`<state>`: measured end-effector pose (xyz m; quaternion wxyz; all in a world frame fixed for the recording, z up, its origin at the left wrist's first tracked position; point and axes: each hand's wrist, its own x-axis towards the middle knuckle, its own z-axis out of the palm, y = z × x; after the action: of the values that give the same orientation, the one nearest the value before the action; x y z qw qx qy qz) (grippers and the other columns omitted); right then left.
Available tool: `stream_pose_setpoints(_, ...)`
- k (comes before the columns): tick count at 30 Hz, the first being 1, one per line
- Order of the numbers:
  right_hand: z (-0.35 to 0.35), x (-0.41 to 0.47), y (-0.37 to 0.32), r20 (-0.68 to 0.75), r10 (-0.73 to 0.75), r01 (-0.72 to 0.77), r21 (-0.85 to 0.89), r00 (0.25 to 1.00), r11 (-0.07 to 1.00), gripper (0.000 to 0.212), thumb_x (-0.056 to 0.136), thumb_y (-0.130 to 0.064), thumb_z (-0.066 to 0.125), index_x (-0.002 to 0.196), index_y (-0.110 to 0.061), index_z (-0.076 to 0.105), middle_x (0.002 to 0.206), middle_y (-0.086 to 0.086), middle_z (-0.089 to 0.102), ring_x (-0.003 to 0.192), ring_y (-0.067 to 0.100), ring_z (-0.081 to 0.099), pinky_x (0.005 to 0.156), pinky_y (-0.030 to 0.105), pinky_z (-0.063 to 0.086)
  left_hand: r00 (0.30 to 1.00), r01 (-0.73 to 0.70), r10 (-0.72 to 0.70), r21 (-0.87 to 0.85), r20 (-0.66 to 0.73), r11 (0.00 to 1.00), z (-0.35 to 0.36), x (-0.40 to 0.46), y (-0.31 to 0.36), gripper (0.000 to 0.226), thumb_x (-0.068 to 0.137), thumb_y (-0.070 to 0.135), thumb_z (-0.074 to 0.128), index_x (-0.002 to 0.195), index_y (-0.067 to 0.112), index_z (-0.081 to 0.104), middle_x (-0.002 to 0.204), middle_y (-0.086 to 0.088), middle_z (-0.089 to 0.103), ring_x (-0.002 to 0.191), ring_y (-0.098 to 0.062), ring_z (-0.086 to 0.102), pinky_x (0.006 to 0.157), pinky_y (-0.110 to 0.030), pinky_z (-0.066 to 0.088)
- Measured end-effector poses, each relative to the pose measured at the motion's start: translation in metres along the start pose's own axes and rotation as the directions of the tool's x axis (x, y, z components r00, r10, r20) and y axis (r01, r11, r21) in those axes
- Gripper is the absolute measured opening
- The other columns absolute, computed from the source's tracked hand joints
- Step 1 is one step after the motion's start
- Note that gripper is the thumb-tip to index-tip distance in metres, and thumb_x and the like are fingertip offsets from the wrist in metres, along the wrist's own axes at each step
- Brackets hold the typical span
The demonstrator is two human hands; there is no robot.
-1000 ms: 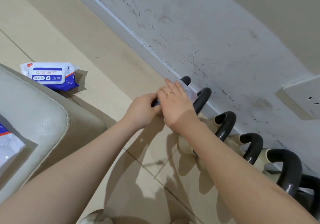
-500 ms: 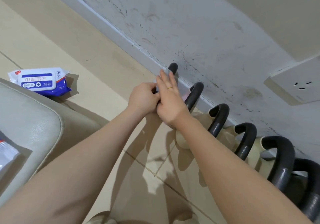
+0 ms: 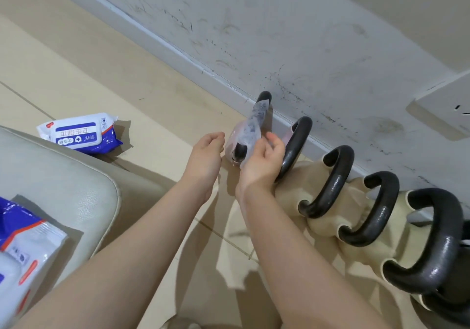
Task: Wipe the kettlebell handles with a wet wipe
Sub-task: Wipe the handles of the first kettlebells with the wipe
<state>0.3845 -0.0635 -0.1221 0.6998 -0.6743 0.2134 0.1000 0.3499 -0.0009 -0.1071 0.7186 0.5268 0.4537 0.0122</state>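
My right hand pinches the wet wipe, its grip closed on the lower edge while the wipe drapes over the handle of the farthest kettlebell. My left hand hangs just beside it, fingers loosely curled, holding nothing. The other kettlebells' black handles line the wall on the floor. A wipes pack lies well apart on the left.

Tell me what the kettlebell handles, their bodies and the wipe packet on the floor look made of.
Black curved kettlebell handles: likely painted or coated metal, glossy with speckled highlights. Cream kettlebell bodies: probably vinyl or rubber coating, smooth, dull. Blue-and-white wipe packet: thin plastic film, crinkled, shiny.
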Motion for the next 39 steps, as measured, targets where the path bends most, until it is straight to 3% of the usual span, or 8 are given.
stream_pose_setpoints(3, 0.012, 0.013, -0.012, -0.010, 0.105, -0.104, 0.065, 0.994, 0.992, 0.017, 0.094, -0.016, 0.047, 0.110, -0.016, 0.054, 0.093, -0.002, 0.059, 0.094, 0.017, 0.056, 0.088, 0.030, 0.046, 1.000, -0.002, 0.001, -0.021, -0.024, 1.000, 0.002, 0.001, 0.001, 0.028, 0.094, 0.023, 0.042, 0.114, 0.012, 0.058, 0.093, 0.009, 0.058, 0.097, -0.013, 0.054, 0.092, -0.029, 0.043)
stream_pose_setpoints(7, 0.016, 0.007, -0.013, 0.128, 0.007, 0.042, -0.376, 0.992, 0.926, 0.023, 0.098, -0.025, 0.037, 0.107, -0.012, 0.053, 0.093, 0.003, 0.054, 0.083, 0.019, 0.053, 0.067, 0.018, 0.039, 0.998, -0.037, 0.038, 0.017, -0.053, 0.999, 0.004, 0.001, 0.003, 0.040, 0.097, 0.033, 0.026, 0.109, 0.012, 0.058, 0.101, 0.003, 0.060, 0.092, -0.011, 0.055, 0.080, -0.027, 0.045)
stream_pose_setpoints(17, 0.013, -0.012, 0.025, 0.228, -0.146, 0.256, -0.587, 0.963, 0.768, 0.060, 0.095, -0.032, 0.036, 0.147, -0.022, 0.008, 0.155, -0.002, 0.013, 0.137, 0.008, 0.020, 0.104, 0.009, 0.011, 0.988, -0.077, 0.087, 0.077, -0.129, 0.994, -0.010, 0.001, -0.007, 0.051, 0.098, 0.041, 0.021, 0.106, 0.012, 0.061, 0.114, -0.003, 0.063, 0.111, -0.018, 0.055, 0.102, -0.037, 0.042)
stream_pose_setpoints(19, 0.007, -0.010, 0.029, 0.339, -0.189, 0.379, -0.678, 0.921, 0.630, 0.061, 0.096, -0.027, 0.033, 0.148, -0.025, 0.001, 0.158, -0.003, -0.004, 0.143, 0.009, 0.002, 0.114, 0.020, 0.002, 0.989, -0.062, 0.068, 0.049, -0.134, 0.997, -0.013, 0.000, -0.007, 0.050, 0.098, 0.042, 0.020, 0.105, 0.014, 0.061, 0.112, -0.001, 0.062, 0.110, -0.019, 0.056, 0.102, -0.037, 0.042)
stream_pose_setpoints(24, -0.004, 0.031, -0.003, 0.757, -0.234, 0.738, -0.650, 0.610, -0.180, 0.033, 0.099, -0.020, 0.029, 0.127, -0.009, 0.043, 0.157, 0.007, 0.010, 0.145, 0.022, -0.006, 0.116, 0.035, -0.011, 0.988, -0.068, 0.069, 0.011, -0.135, 0.998, -0.020, 0.000, -0.006, 0.050, 0.098, 0.042, 0.019, 0.104, 0.015, 0.060, 0.110, 0.000, 0.061, 0.105, -0.017, 0.056, 0.101, -0.037, 0.042)
stream_pose_setpoints(27, 0.001, 0.041, -0.020, 0.835, -0.035, 0.766, -0.519, 0.549, -0.379, 0.037, 0.096, -0.020, 0.025, 0.119, -0.004, 0.050, 0.135, 0.015, 0.045, 0.140, 0.031, 0.018, 0.117, 0.040, -0.001, 0.988, -0.054, 0.051, -0.017, -0.147, 0.998, -0.022, 0.000, -0.007, 0.049, 0.098, 0.040, 0.019, 0.103, 0.014, 0.060, 0.109, -0.001, 0.061, 0.101, -0.017, 0.056, 0.095, -0.034, 0.043)
stream_pose_setpoints(30, -0.011, 0.034, -0.002, 0.934, 0.213, 0.681, -0.043, 0.288, -0.731, 0.042, 0.083, -0.004, 0.025, 0.095, -0.006, 0.066, 0.089, 0.012, 0.064, 0.091, 0.029, 0.057, 0.106, 0.044, 0.031, 0.989, -0.028, 0.019, -0.059, -0.146, 0.998, -0.023, 0.002, -0.007, 0.046, 0.098, 0.040, 0.020, 0.097, 0.015, 0.059, 0.102, -0.001, 0.060, 0.095, -0.018, 0.056, 0.086, -0.031, 0.043)
stream_pose_setpoints(39, -0.013, 0.038, 0.008, 0.930, 0.316, 0.548, 0.168, 0.188, -0.820, 0.030, 0.080, -0.009, 0.038, 0.088, -0.006, 0.067, 0.083, 0.010, 0.065, 0.081, 0.028, 0.059, 0.093, 0.043, 0.039, 0.990, -0.028, 0.018, -0.071, -0.138, 0.997, -0.019, 0.004, -0.015, 0.045, 0.098, 0.040, 0.020, 0.095, 0.015, 0.058, 0.098, -0.003, 0.060, 0.085, -0.018, 0.056, 0.079, -0.031, 0.044)
